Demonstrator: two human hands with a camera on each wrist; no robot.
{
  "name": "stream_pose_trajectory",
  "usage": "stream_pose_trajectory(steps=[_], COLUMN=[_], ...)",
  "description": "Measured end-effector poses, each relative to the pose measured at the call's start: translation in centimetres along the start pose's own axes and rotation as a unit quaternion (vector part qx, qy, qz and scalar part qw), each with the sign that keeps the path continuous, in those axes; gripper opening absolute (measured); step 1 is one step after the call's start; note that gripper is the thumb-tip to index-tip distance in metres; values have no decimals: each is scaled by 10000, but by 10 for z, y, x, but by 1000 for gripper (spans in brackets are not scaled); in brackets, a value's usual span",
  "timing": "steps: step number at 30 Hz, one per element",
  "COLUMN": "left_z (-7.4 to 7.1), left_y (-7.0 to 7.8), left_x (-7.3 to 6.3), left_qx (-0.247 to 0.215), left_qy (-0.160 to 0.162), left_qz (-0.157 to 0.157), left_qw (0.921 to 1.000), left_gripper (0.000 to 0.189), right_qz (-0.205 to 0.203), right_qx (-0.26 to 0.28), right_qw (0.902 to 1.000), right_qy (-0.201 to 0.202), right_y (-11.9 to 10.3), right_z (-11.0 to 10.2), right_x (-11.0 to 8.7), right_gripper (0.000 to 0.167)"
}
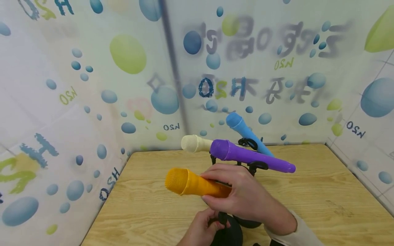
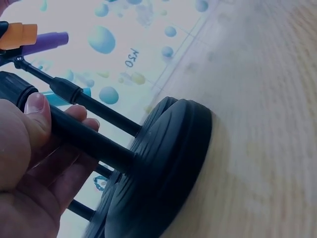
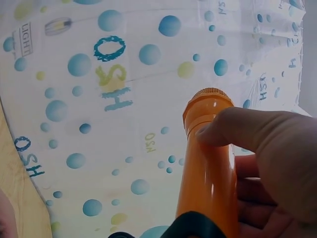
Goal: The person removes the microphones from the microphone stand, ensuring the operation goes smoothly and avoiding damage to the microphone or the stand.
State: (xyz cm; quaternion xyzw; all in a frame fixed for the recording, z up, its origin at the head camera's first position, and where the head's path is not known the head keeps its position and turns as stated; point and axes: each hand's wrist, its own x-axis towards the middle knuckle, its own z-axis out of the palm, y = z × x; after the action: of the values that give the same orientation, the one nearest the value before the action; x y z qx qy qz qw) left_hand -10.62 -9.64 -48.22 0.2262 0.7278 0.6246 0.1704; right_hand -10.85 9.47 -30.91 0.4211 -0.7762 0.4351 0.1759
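Note:
An orange microphone point(image 1: 187, 182) is gripped by my right hand point(image 1: 246, 193), thumb and fingers around its body just behind the mesh head, which points left. In the right wrist view a black clip point(image 3: 193, 227) lies against its lower body. My left hand point(image 1: 201, 227) holds the upright black pole point(image 2: 94, 139) of a microphone stand, low down, with the thumb on the near side and fingers behind. This stand's round black base point(image 2: 171, 168) rests on the wooden table point(image 1: 147, 205). Much of the pole is hidden by my right hand in the head view.
Behind my right hand, a purple microphone point(image 1: 246, 155), a cream microphone point(image 1: 197, 143) and a blue microphone point(image 1: 246, 131) lie tilted in black stand clips. Their bases crowd close to the held stand. Patterned curtain walls point(image 1: 147, 112) enclose the table's back and sides.

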Motion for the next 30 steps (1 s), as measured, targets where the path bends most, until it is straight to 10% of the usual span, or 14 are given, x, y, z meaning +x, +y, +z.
stream_pose_trajectory(steps=[11,30], left_z=[-7,-3], left_y=[-12,-19], left_x=[-2,-4], left_qx=[-19,-382], left_qy=[-167,-102], left_qz=[-704,-66], left_qw=[9974,9992], left_gripper=[18,21], right_qz=[265,935], right_qx=[13,339], right_qw=[9994,9927], right_qy=[-220,-687], right_y=[-1,-1], right_z=[-5,-13], right_x=[-1,-12], right_gripper=[32,42])
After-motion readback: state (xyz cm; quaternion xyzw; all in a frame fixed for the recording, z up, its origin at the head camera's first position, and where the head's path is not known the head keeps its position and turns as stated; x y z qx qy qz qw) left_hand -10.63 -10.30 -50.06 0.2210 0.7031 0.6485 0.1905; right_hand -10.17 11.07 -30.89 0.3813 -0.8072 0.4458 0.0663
